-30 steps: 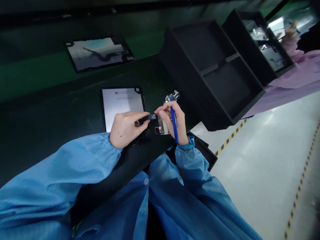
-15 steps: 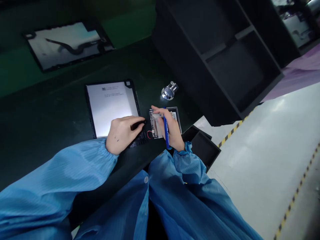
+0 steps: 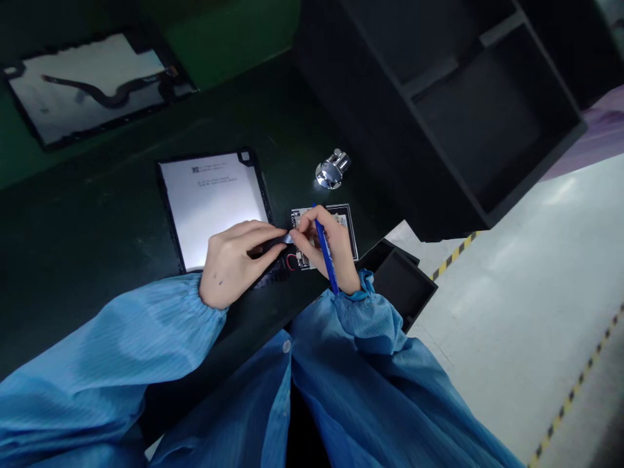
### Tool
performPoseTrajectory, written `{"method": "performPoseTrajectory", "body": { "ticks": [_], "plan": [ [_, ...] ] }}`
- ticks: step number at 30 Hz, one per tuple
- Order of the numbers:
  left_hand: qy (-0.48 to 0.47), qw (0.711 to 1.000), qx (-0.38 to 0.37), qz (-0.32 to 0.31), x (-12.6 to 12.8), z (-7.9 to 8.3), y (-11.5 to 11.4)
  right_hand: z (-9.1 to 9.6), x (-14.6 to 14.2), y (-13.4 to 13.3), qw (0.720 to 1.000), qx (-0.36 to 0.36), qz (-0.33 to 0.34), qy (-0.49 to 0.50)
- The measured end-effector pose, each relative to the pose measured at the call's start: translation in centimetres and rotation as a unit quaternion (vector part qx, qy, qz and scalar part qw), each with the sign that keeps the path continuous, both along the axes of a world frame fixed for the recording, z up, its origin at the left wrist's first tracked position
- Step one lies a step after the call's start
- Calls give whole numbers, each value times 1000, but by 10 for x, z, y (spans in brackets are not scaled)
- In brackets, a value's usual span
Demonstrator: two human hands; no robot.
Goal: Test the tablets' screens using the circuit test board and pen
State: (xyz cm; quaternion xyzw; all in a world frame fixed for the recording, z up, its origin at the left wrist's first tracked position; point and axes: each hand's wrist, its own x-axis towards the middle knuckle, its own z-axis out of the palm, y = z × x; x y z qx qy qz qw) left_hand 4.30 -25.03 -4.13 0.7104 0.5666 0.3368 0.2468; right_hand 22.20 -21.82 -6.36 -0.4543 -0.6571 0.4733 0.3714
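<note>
My left hand is closed, pinching a black flat cable between thumb and fingers over the right edge of a screen panel with a white back and black frame. A small pale tip shows at the cable's end, where my right fingertips meet it. My right hand is closed too, with a slim blue pen-like tool lying across its fingers. Beneath it a circuit board with a red wire is partly hidden.
A small shiny lamp shines behind the board. Large black trays stand at the right, and a smaller black tray sits below the table edge. Another panel with a black cable leans at the back left.
My right fingertips have moved left from over the board to the cable's end at my left hand. The blue tool now tilts more. The view has shifted slightly.
</note>
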Motion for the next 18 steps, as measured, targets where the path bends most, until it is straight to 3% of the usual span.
{"method": "performPoseTrajectory", "body": {
  "ticks": [4,9,18],
  "plan": [
    [41,999,26,-3,-1,-3,1,-1,1,4,1000,12,-1,-6],
    [73,997,20,4,-1,-10,4,-10,8,11,997,15,-75,5],
    [101,995,10,-17,3,-17,6,-16,10,12,997,12,-73,25]
  ]
}}
